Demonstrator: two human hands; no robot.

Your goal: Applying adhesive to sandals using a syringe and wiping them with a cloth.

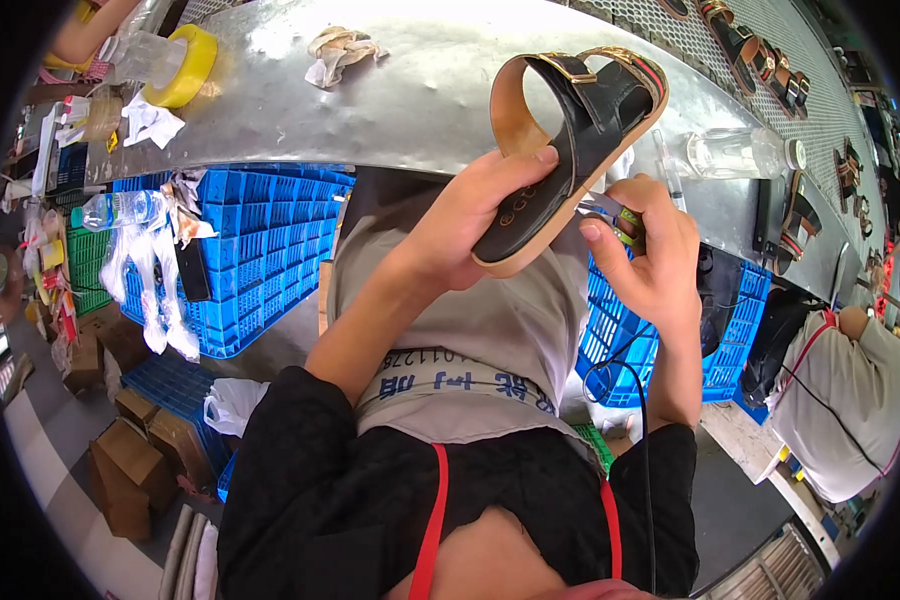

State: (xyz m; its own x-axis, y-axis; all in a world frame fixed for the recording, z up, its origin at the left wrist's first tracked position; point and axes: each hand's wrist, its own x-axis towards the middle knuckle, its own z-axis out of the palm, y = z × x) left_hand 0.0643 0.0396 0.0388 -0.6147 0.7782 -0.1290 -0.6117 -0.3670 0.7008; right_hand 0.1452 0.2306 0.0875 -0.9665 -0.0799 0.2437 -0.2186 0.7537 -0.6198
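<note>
A black slide sandal [600, 140] with gold buckles and a tan sole edge is tilted up in front of me. My left hand [468, 215] grips it at the heel, thumb on the insole and fingers underneath. Close to the sole's right edge, my right hand [655, 250] is closed on a small dark tool [627, 228] with a yellow-green part. Fingers cover much of that tool, so its exact kind is unclear. Beyond the right hand, a clear bottle [738, 154] lies on the metal worktop [410, 100].
Crumpled tissue [342, 53] and a yellow tape roll [183, 67] sit on the worktop. Blue crates [260, 250] stand below its edge. More sandals [755, 55] are on a mesh surface at the far right. Another person [840, 400] is at right; someone's arm [90, 30] shows at top left.
</note>
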